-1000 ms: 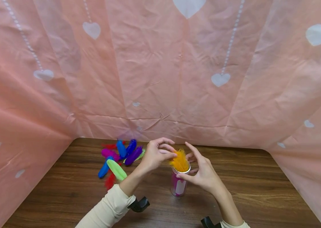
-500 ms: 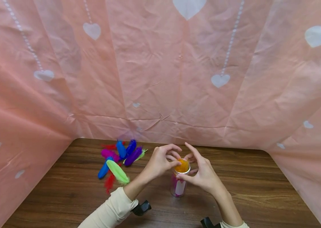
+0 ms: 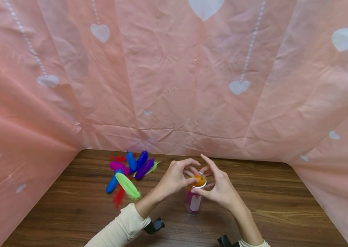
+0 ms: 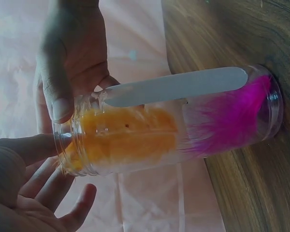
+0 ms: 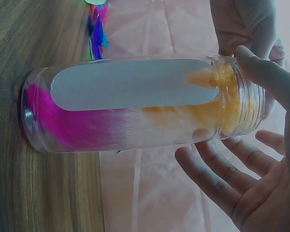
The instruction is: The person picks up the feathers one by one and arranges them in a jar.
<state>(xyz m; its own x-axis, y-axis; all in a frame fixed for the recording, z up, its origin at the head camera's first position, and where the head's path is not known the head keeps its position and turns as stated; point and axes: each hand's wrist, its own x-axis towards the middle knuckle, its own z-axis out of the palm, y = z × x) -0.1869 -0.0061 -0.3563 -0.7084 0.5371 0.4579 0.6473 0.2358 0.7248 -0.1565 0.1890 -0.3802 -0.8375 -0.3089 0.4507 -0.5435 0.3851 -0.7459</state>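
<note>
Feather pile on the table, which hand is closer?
Left. The left hand is right of the pile, at the mouth of the jar; the right hand is farther, at its right side.

The head view looks forward and down across the bench [image 3: 285, 202] to its far edge and corners. Each wrist view, rolled sideways, faces the jar [image 4: 183, 125] from close by; all three share it.

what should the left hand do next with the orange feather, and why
Probably press the orange feather a little deeper with the left hand, which is at the mouth of the jar: the feather sits in the upper part, and other feathers lie on the table, perhaps needing room.
</note>
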